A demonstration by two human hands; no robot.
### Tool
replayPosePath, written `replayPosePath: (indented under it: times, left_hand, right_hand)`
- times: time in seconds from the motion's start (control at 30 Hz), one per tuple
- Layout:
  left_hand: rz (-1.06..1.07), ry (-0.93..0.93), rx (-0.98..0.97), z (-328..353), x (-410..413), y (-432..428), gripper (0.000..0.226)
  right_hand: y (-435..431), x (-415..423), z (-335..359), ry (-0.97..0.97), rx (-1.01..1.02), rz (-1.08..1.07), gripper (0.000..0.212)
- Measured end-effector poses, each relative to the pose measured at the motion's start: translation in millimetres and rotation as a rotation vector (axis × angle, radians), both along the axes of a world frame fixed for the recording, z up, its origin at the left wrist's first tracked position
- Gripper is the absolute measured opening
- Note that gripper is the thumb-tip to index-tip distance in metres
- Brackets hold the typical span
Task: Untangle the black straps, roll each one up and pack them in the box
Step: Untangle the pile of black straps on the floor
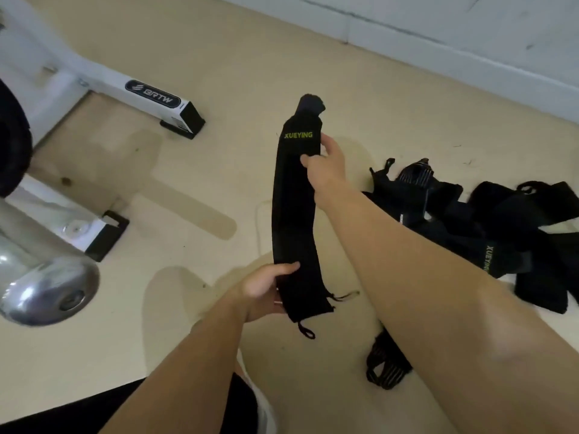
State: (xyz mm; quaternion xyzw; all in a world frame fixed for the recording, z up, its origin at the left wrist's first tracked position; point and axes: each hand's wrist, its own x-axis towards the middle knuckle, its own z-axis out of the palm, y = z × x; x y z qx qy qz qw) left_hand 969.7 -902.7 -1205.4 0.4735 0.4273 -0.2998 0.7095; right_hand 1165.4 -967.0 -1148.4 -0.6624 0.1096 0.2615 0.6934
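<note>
One black strap (294, 214) is held stretched between both hands above the floor (282, 57), with its long axis running near to far and bowed slightly to the left. The far part, just below the green XUEYING lettering (297, 135), is pinched by the right hand (322, 166), thumb on the front face and fingers curled round the right edge. That arm is reached well forward, almost straight. The near part is gripped by the left hand (266, 289), thumb laid across the front and fingers hidden behind. That arm is bent and kept close to the body. Below this grip the strap's end hangs free, with a small thumb loop (305, 332) dangling from it.

The strap appears clear of the others, so the rolling is judged to be the step in hand. It would be run along the long axis. The left hand is the nearer to the looped end, the right hand to the folded far tip.

The remaining black straps (470, 227) are heaped in a tangle on the floor to the right, well apart from the held one. A striped strap (387, 368) lies nearer, partly hidden under the right forearm. A white machine frame (150, 98) stands at the left. No box is seen.
</note>
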Motion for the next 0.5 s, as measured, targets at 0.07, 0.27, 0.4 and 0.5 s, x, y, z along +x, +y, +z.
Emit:
replayPosePath:
  times: [0.07,0.27,0.4,0.5]
  left_hand:
    - [0.215,-0.049,0.083,-15.0,1.4,19.0,0.024]
    - [0.393,-0.063,0.362,-52.3,-11.8,57.2,0.028]
    - [0.165,0.010,0.483,-65.4,-23.1,52.2,0.057]
    - [0.063,0.020,0.578,-69.0,-24.6,49.1,0.057]
  right_hand:
    - [30.5,13.3,-11.8,0.012,0.035,0.102,0.066]
    - [35.4,-55.2,-79.4,-0.061,-0.315,0.415,0.052]
    - [-4.2,-133.0,-120.9,-0.058,-0.418,0.543,0.045]
    - [-16.0,-156.0,-131.7,0.069,-0.330,0.532,0.043]
